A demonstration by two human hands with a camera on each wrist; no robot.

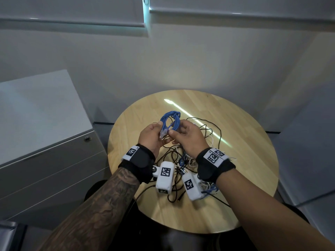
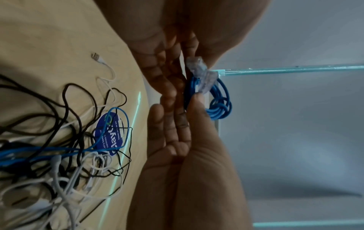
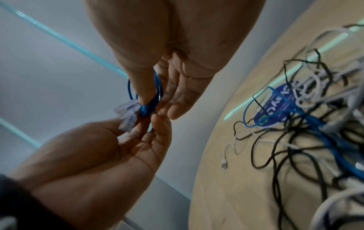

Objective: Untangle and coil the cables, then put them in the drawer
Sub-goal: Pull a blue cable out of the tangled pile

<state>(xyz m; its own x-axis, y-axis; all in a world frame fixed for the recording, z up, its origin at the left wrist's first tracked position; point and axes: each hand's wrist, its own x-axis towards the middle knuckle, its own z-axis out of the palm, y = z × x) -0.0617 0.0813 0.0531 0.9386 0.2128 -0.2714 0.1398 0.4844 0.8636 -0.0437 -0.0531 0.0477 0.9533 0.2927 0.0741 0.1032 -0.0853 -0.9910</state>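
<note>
While both hands meet above the table [image 1: 235, 205], the left hand [image 1: 151, 135] and right hand [image 1: 186, 134] each pinch the blue coiled cable [image 1: 170, 119], its loops rising toward twelve o'clock from that grip.

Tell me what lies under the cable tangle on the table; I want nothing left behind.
Under the cable tangle a blue printed label lies on the round table. Cables cross it, so its text is unreadable. Anything beneath the denser knot is hidden.

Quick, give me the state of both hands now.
Left hand: pinching the coiled blue cable near its clear plugs.
Right hand: gripping the same coil.
</note>
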